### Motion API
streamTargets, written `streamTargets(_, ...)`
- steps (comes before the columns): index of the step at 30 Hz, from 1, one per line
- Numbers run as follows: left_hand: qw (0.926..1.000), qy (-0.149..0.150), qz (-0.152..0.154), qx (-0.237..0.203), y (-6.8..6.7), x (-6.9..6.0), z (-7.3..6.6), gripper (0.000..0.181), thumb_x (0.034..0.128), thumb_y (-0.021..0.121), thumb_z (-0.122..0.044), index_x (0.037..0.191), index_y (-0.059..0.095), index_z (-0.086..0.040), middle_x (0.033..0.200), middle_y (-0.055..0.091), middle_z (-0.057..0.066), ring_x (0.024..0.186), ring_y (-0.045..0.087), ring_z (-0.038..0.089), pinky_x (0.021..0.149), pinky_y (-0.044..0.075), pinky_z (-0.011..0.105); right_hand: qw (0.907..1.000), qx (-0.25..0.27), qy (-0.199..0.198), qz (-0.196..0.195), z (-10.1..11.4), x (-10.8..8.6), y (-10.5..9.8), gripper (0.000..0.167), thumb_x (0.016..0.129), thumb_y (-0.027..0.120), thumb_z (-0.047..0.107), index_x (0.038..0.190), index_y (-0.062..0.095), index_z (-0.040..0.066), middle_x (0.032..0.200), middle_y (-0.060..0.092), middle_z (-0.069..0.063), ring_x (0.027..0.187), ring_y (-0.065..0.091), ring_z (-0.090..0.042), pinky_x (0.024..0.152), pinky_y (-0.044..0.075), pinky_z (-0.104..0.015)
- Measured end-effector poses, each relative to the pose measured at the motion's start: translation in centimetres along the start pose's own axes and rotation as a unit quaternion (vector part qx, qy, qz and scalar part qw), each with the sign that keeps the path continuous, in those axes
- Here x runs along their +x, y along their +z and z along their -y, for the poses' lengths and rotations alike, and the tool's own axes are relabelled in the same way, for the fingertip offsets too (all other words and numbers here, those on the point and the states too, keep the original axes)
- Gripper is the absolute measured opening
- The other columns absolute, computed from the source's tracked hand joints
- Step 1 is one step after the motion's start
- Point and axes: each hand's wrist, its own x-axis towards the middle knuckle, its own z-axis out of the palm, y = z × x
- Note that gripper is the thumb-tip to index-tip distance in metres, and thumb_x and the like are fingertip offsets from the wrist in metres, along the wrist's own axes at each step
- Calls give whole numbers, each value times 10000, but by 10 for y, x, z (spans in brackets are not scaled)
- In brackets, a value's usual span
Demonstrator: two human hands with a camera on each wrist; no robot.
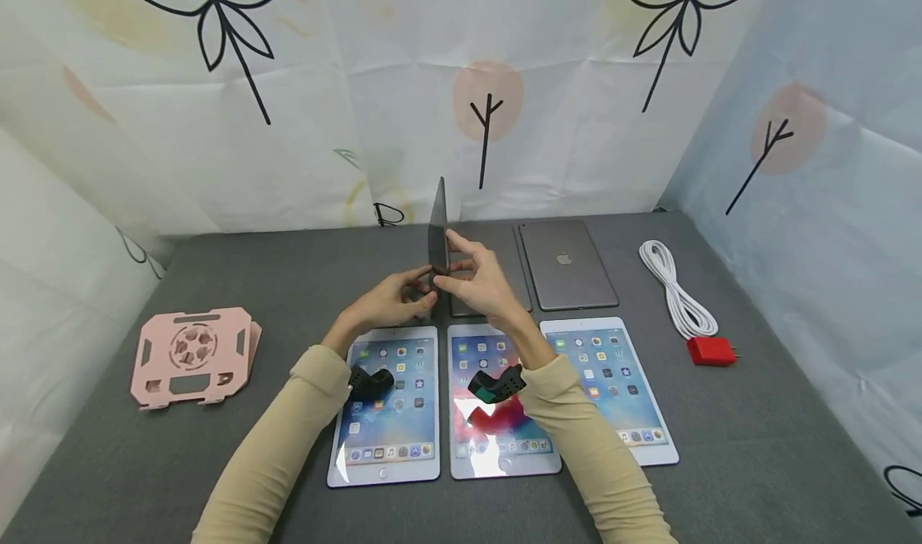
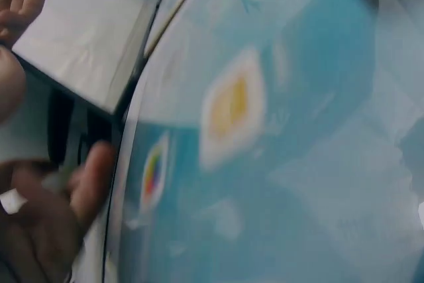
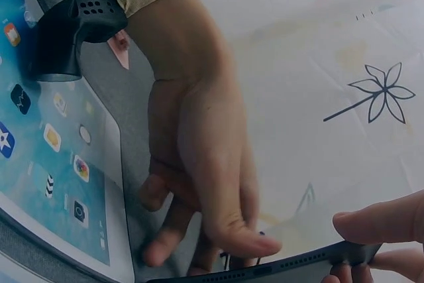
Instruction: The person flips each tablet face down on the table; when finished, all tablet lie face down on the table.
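Note:
A thin dark grey tablet (image 1: 438, 228) stands on edge above the back of the table, nearly edge-on in the head view. My right hand (image 1: 479, 284) grips its near corner; in the right wrist view the thumb (image 3: 377, 223) and fingers pinch the tablet's edge (image 3: 258, 271), with a port and speaker holes along it. My left hand (image 1: 392, 298) is at the tablet's near lower end, fingers loosely bent; whether they touch it is unclear. Two grey tablets lie face down behind, one (image 1: 569, 264) showing its apple logo, the other (image 1: 504, 248) partly behind my right hand.
Three white tablets lie screen up nearer me: left (image 1: 392, 416), middle (image 1: 497, 448) and right (image 1: 612, 384), partly under my forearms. A pink folding stand (image 1: 194, 356) is at the left. At the right lie a coiled white cable (image 1: 677, 288) and a red charger plug (image 1: 711, 351).

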Motion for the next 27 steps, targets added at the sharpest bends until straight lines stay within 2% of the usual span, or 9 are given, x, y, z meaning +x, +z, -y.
streamTargets(4, 9989, 240, -112, -393, -8, -6, -4, 736, 1062, 551, -335, 1649, 164, -117, 1446, 504, 230, 1084, 721, 340, 812, 618, 377, 10000, -56, -26, 27, -1, 2, 4, 790, 939, 679, -6, 1617, 282, 75, 1518, 386, -210, 1220, 537, -362, 908, 535, -363)
streamTargets(11, 9925, 662, -523, -885, -18, -16, -21, 786, 1062, 537, -364, 1656, 23, -323, 1570, 398, 232, 1131, 694, 425, 876, 614, 457, 9999, -44, -52, 101, -7, 5, 10, 824, 930, 700, 5, 1627, 284, 144, 1496, 406, -203, 1179, 581, -347, 869, 534, -330)
streamTargets(18, 9909, 958, -599, -726, -19, -19, -26, 810, 1057, 552, -352, 1643, -5, -388, 1643, 312, 210, 1097, 709, 439, 875, 608, 503, 9995, -46, -134, 295, -11, 7, 15, 812, 939, 708, 37, 1626, 293, 162, 1439, 476, -210, 1166, 623, -385, 906, 578, -378)
streamTargets(21, 9913, 999, -623, -586, -19, -21, -26, 823, 1054, 561, -339, 1642, -13, -394, 1652, 289, 216, 1135, 696, 441, 872, 607, 510, 9987, -147, 26, 479, -16, 7, 16, 806, 954, 698, 60, 1632, 277, 178, 1444, 501, -208, 1156, 631, -371, 901, 576, -370)
streamTargets(24, 9915, 1027, -636, -480, -21, -24, -25, 850, 1052, 573, -300, 1641, -32, -394, 1653, 269, 237, 1134, 696, 444, 864, 608, 514, 9962, -300, 326, 756, -23, 8, 18, 792, 978, 677, 85, 1639, 255, 193, 1489, 488, -223, 1217, 623, -399, 960, 572, -426)
streamTargets(27, 9922, 974, -662, -416, -22, -26, -24, 884, 1045, 592, -258, 1639, -48, -398, 1650, 254, 251, 1088, 716, 428, 856, 610, 514, 9916, -661, 592, 936, -31, 7, 20, 769, 992, 668, 126, 1638, 257, 189, 1540, 448, -258, 1312, 581, -431, 1028, 541, -508)
